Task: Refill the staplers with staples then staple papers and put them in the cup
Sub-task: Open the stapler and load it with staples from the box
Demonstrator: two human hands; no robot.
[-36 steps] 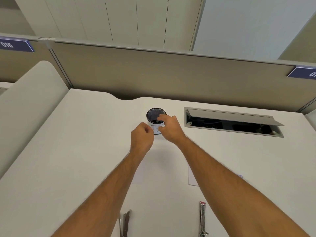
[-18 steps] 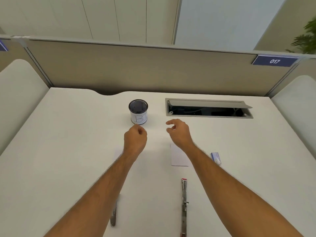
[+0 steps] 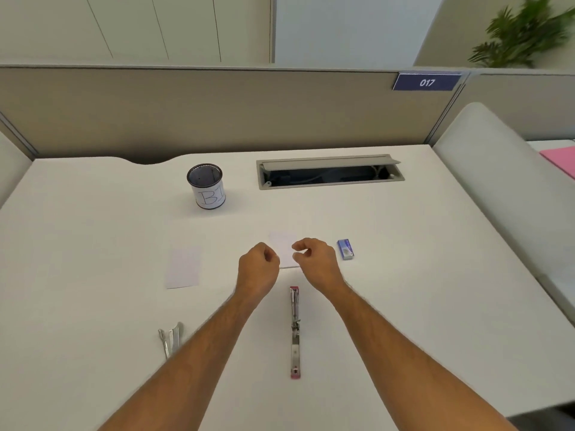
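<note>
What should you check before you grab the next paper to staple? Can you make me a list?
1. Paper within reach: ok, a sheet lies between both hands.
2. Left hand free: ok, curled, holding nothing.
3. Right hand free: ok, loosely curled, holding nothing.
4. Stapler ready: not ok, the pink-tipped stapler lies opened out flat.
5. Staples loaded: cannot tell; the blue staple box sits beside the right hand.
6. Cup upright with mouth open: ok.

Desk [image 3: 93, 231] open btwn cup [image 3: 206, 187] & papers [image 3: 183, 267]
</note>
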